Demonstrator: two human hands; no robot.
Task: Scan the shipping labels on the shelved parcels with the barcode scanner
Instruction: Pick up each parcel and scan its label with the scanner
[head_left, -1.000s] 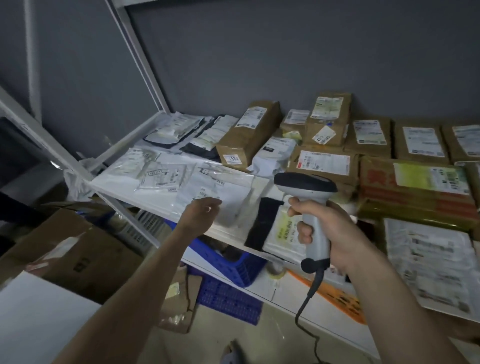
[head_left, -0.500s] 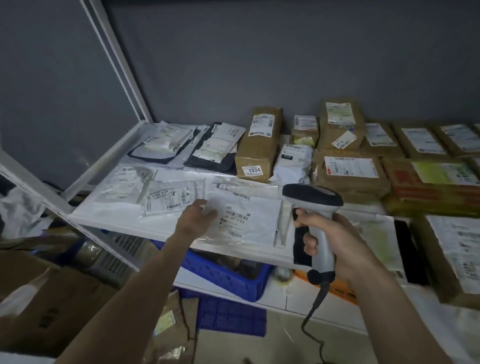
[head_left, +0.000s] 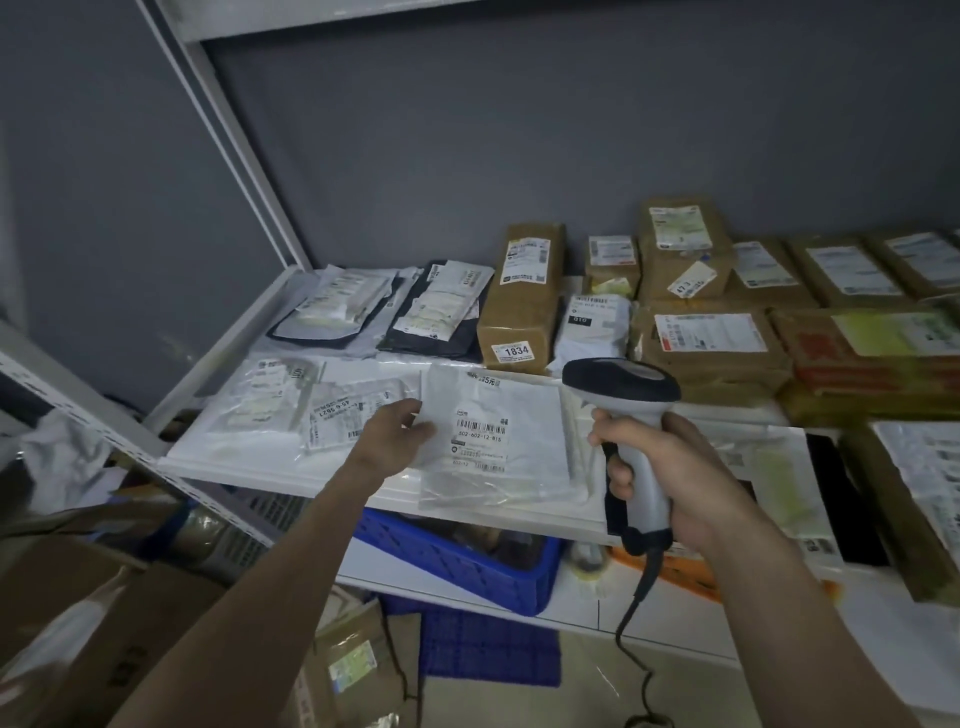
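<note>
The left hand reaches forward from a straight forearm, fingers resting on the left edge of a white mailer bag at the shelf front — whether it pinches the bag I cannot tell. The right hand grips the scanner handle upright, its head just right of the bag's barcode label.

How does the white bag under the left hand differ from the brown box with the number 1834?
The white bag is thin, flat and soft; the brown box is tall, long and stiff. The bag lies at the shelf's front edge, with the left hand on its left edge; the box lies further back, untouched. The bag's label shows a barcode facing up; the box has a number sticker on its front end. Both carry shipping labels.
</note>
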